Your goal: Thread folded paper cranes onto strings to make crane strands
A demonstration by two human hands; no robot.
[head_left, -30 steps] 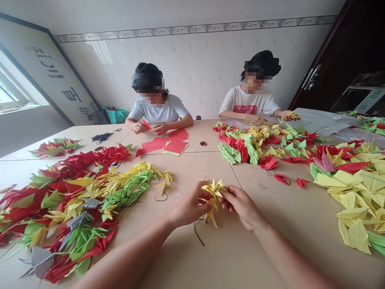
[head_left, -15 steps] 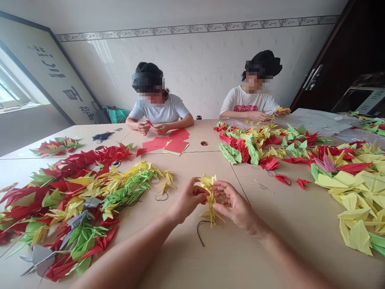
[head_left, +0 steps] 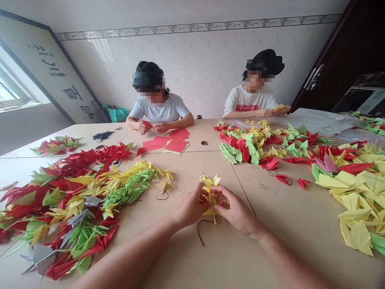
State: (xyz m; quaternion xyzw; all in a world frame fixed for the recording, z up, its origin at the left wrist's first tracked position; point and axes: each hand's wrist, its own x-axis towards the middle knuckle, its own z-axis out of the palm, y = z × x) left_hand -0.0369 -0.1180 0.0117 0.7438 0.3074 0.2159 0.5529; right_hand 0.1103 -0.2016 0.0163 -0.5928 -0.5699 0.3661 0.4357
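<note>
Yellow folded-paper cranes stand in a small bunch between my hands at the middle of the table. My left hand is closed on the bunch from the left, its fingertips partly hidden. From the right, my right hand pinches the same bunch with bent fingers. A dark thread trails from under the bunch onto the table. Left of my hands lies a long heap of red, yellow, green and grey folded cranes.
Across the table, one person holds red paper near red sheets, and another holds yellow folded paper. More cranes cover the right side. A needle-like item lies right of my hands. Dark thread lies back left.
My left hand has turned and closed in further around the yellow bunch. My right fingers have come closer together on it. The person at the back right has brought both hands together.
</note>
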